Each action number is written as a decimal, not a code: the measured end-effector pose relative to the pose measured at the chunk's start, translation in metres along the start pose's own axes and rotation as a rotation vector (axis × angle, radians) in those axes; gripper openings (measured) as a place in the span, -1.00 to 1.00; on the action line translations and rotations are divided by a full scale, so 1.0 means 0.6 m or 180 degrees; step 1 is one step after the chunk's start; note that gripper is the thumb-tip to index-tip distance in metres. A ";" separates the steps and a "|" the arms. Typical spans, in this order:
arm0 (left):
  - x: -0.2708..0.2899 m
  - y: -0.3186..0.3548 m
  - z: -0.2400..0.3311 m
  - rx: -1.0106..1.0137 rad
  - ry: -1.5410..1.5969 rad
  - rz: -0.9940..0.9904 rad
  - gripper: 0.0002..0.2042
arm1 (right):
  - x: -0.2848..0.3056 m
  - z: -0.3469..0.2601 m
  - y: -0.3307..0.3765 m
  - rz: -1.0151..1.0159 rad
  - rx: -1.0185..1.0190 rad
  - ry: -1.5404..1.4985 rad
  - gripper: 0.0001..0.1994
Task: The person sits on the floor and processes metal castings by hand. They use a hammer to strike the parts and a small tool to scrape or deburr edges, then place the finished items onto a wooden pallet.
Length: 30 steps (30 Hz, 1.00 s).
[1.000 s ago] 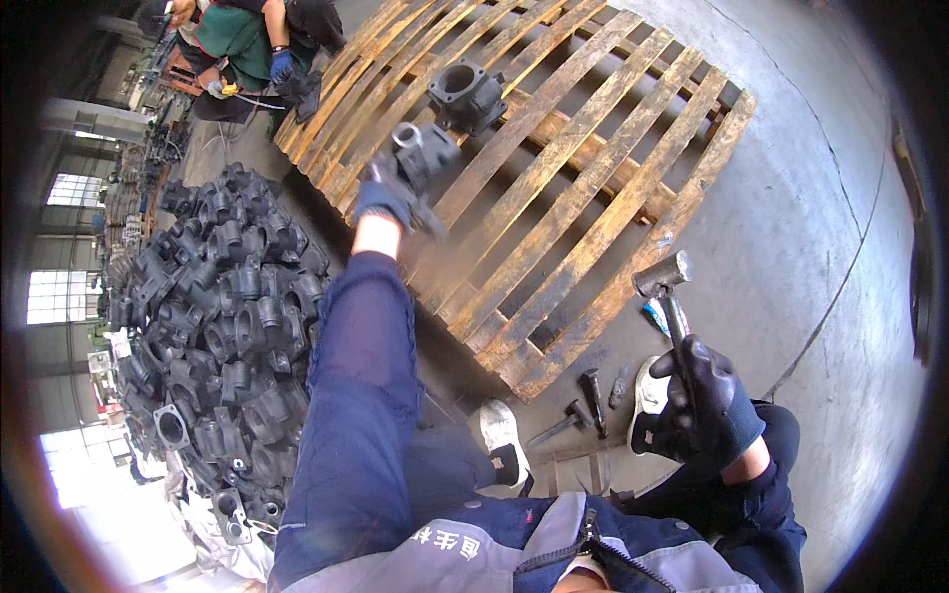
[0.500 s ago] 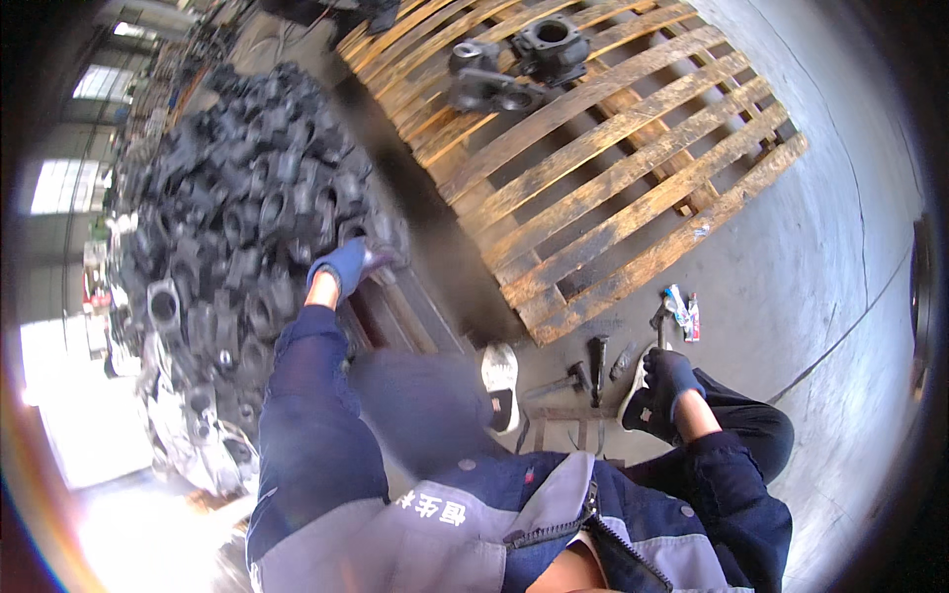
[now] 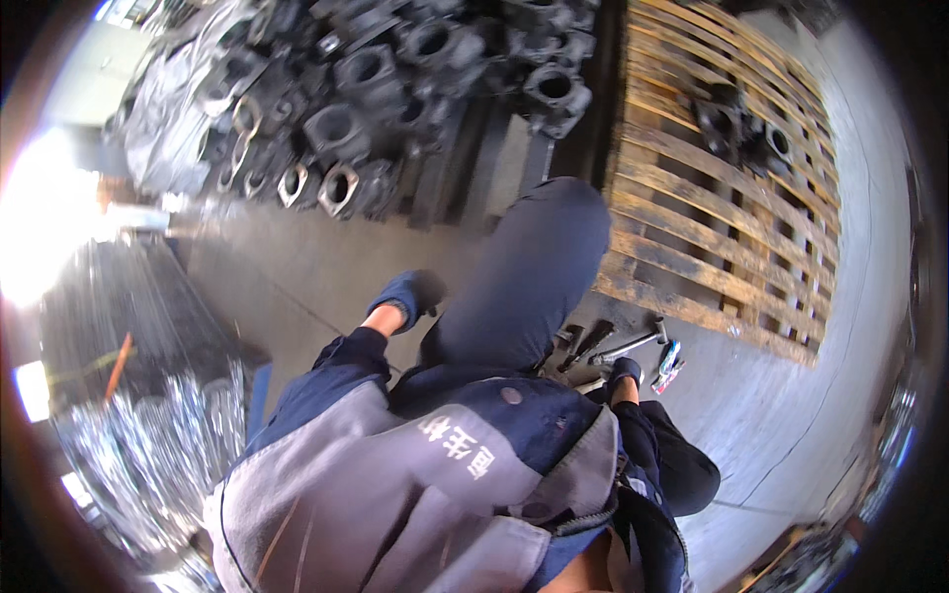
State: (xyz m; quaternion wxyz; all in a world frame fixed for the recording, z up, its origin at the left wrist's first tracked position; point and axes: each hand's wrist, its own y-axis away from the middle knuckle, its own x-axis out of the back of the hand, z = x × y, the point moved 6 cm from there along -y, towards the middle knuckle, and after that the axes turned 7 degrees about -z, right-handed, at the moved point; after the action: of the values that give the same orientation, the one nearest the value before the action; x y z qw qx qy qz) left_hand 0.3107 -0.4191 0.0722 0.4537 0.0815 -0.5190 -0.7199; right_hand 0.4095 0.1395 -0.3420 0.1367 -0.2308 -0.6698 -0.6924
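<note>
My left hand [image 3: 410, 294], in a blue and dark glove, hangs over the floor left of my raised knee, with no object visible in it. Its fingers are smeared by motion. Gloved in dark cloth, my right hand [image 3: 625, 370] is low by my right leg, right beside a hammer [image 3: 621, 349] with a pale, shiny handle. That handle shows along most of its length, and I cannot make out whether my fingers are round it. Left of it lie a dark, elongated tool [image 3: 593, 339] and another dark tool [image 3: 568, 341].
Dark metal castings [image 3: 368, 67] are heaped at the far left and middle, beside metal rails [image 3: 435, 173]. A wooden pallet [image 3: 682, 212] at the right bears several castings [image 3: 732, 124]. A small coloured packet [image 3: 669, 366] lies by the hammer. Plastic-wrapped goods [image 3: 148, 425] stand at left.
My view has turned left. My left hand has come away from a casting at the heap's edge, back beside my knee. More of the hammer's handle shows beside my right hand.
</note>
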 end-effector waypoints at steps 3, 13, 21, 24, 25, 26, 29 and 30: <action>-0.010 -0.070 -0.026 -0.0717 -0.0512 0.0825 -0.75 | 0.075 0.095 -0.011 0.0308 0.0143 -0.2273 -0.67; 0.334 -0.004 -0.061 -0.0339 -0.0319 0.4720 -0.70 | 0.582 -0.009 0.617 0.2613 0.0736 -0.4283 -0.64; 0.346 -0.150 -0.113 0.0440 -0.1107 0.2501 -0.64 | 0.617 0.168 0.659 0.2891 0.0609 -0.6254 -0.59; 0.405 -0.226 -0.236 0.0481 -0.0921 0.2408 -0.62 | 0.622 0.176 0.620 0.2829 0.0645 -0.6396 -0.59; 0.411 -0.240 -0.225 0.0578 -0.1247 0.2184 -0.58 | 0.625 0.185 0.618 0.2762 0.0754 -0.6450 -0.60; 0.400 -0.232 -0.201 0.0586 -0.1031 0.2279 -0.52 | 0.629 0.179 0.636 0.2843 0.0600 -0.6392 -0.59; 0.386 -0.204 -0.157 0.0652 -0.0554 0.2334 -0.37 | 0.621 0.172 0.652 0.2874 0.0461 -0.6373 -0.57; 0.385 -0.212 -0.158 0.0694 -0.0524 0.2160 -0.34 | 0.625 0.172 0.654 0.2784 0.0555 -0.6363 -0.56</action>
State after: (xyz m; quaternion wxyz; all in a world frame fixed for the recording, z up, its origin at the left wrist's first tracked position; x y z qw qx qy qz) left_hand 0.1614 -0.6470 0.0069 0.6120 -0.1057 -0.6249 -0.4730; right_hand 0.2982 0.2613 0.1849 -0.2187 -0.8959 -0.3850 -0.0343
